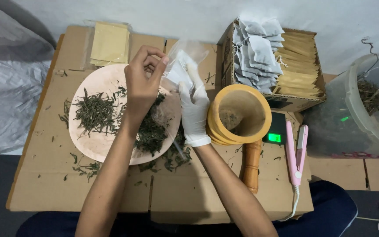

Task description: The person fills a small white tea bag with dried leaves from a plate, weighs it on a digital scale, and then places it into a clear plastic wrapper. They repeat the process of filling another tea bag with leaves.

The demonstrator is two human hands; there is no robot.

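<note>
A flattened cardboard surface point(189, 197) carries a pink plate point(97, 149) of dried green leaves point(95, 112). Above the plate, the bare left hand point(141, 85) pinches the rim of a clear plastic bag point(185, 57); the gloved right hand point(194, 105) has its fingers pushed inside it. A wooden mortar point(240, 115) stands just beside.

Your right hand point(194, 109) wears a white glove; your left hand point(142, 85) is bare. Dark green dried leaves point(95, 112) cover the pale pink round plate point(97, 151). The wooden mortar point(240, 115) is yellow, the flat sealing iron point(295, 151) pink.
</note>
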